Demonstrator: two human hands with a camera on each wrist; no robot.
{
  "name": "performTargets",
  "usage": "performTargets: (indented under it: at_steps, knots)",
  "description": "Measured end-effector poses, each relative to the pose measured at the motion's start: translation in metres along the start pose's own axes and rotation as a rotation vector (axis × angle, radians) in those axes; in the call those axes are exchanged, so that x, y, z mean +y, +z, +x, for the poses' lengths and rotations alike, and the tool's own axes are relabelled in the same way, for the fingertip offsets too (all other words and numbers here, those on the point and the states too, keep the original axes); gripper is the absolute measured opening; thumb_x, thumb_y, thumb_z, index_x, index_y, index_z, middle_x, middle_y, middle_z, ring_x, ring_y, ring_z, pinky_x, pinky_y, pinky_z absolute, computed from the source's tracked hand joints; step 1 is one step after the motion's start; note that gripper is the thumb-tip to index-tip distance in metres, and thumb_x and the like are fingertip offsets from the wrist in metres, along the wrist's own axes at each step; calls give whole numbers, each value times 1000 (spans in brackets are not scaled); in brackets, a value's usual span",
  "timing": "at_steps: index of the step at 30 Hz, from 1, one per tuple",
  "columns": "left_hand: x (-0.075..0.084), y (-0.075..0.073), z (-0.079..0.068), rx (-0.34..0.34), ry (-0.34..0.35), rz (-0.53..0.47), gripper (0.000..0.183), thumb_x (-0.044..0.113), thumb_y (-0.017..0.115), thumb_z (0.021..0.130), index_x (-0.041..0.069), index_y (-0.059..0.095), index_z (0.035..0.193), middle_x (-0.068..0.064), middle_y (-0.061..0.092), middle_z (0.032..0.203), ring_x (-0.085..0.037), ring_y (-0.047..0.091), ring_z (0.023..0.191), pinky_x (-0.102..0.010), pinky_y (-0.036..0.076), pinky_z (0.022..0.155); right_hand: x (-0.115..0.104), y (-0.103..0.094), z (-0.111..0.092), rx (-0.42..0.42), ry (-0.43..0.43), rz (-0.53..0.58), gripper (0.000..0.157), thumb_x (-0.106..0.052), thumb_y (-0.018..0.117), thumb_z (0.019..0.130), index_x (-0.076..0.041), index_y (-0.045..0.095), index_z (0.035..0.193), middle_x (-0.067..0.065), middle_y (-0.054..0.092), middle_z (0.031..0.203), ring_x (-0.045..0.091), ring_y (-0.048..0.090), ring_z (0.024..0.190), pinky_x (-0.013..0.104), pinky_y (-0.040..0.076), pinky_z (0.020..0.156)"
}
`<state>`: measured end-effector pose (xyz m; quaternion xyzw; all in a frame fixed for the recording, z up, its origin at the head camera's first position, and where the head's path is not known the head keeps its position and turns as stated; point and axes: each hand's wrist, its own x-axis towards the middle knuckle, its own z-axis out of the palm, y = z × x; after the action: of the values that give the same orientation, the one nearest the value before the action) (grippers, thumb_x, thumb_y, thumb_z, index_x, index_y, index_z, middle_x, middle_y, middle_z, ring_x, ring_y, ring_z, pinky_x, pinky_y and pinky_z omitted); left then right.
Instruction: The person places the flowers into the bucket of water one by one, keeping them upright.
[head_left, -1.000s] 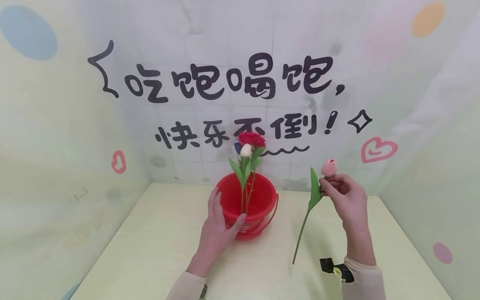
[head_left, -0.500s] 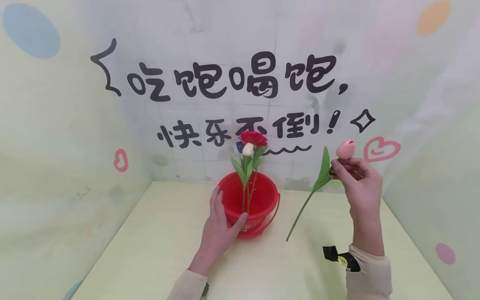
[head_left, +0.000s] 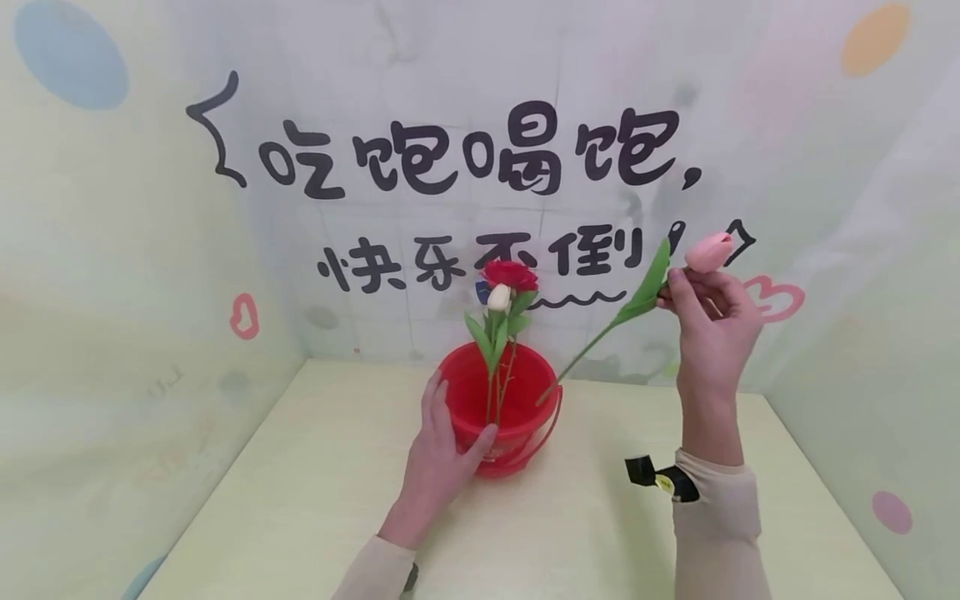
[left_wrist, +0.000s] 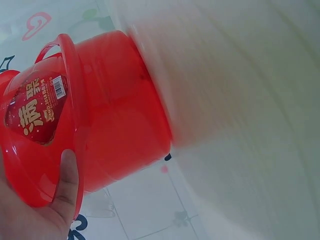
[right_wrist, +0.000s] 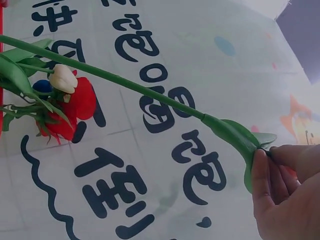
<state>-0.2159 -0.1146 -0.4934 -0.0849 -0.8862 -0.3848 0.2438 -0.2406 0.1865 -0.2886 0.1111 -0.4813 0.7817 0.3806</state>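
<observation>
The left hand point(head_left: 438, 462) grips the round red plastic bucket point(head_left: 480, 400) from its 9 o'clock side: the four fingers lie fairly straight up the outer wall while the thumb point(head_left: 480, 442) hooks across the front near the base (the left wrist view shows that thumb point(left_wrist: 67, 175) pressed against the bucket's bottom rim by its printed label). The bucket stands on the pale yellow-green tabletop point(head_left: 315, 500), close to the back wall.

The right hand point(head_left: 708, 325) is raised at about 2 o'clock from the bucket, its fingers curled in and pinching the pink artificial tulip with a long green stem and leaf point(head_left: 708, 250) just under the bloom. The stem slants down to about 8 o'clock, its tip right over the bucket's right rim.

Inside the bucket stand a red fabric rose point(head_left: 510, 273) and a white tulip bud point(head_left: 498, 297), upright, touching each other.
</observation>
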Motion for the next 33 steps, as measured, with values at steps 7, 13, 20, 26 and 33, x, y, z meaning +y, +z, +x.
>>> performTargets:
  at_steps: [7,13,20,26,33]
  knots:
    - [1,-1,2,-11,-5,8,112,62,78,87,18,15,169,2,24,171,-25,54,137,-44,64,86,22,21,0,-46,-2,-6,18,2,83,89,7,73,103,15,72,92,20,71,71,30,64,73]
    - [1,-1,1,-21,-4,11,112,63,77,88,16,16,168,1,22,171,-26,54,137,-44,64,87,41,31,-2,-85,-48,-23,13,3,81,90,5,74,101,12,72,90,17,70,69,28,63,68]
    - [1,-1,1,-13,-2,10,111,63,77,88,17,16,168,2,22,171,-26,55,137,-44,64,87,56,43,-4,-154,-68,-100,16,0,80,92,7,72,104,7,73,90,16,70,72,27,63,69]
    - [0,1,2,-8,19,-1,110,65,74,89,17,16,169,2,22,172,-25,54,137,-43,64,87,74,51,-10,-237,-38,-226,21,1,78,93,13,69,107,4,74,90,13,71,73,26,63,70]
    - [2,-1,1,5,23,-6,110,64,75,89,16,16,168,1,24,171,-23,55,136,-43,64,86,89,61,-16,-329,22,-327,18,-1,78,94,10,71,105,14,73,91,11,70,72,24,62,70]
